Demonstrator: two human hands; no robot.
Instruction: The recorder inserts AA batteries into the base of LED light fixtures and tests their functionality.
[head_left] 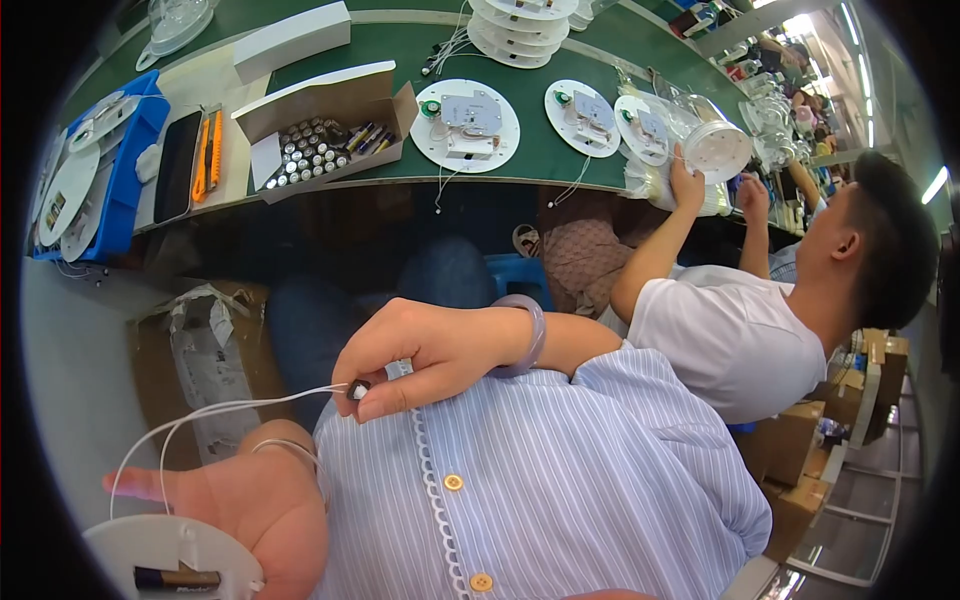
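Note:
My left hand (pixel 255 515), at the lower left, supports a white round disc (pixel 150 540) with its thumb stretched out to the side. A dark and copper-coloured battery (pixel 177 580) sits in a slot of that disc, which the picture's edge partly cuts off. Two thin white wires (pixel 215 408) arc up from the disc to my right hand (pixel 425 355). There, in front of the striped shirt, thumb and fingers pinch a small dark piece (pixel 357 390) with a white face at the wires' end.
On the green bench (pixel 330 80) stand an open box of batteries (pixel 320 150), orange cutters (pixel 208 155), a phone (pixel 178 165), a blue bin (pixel 125 180) of discs and several disc assemblies (pixel 466 125). A co-worker (pixel 720 320) sits at the right, holding a clear round part. A carton (pixel 205 370) stands below.

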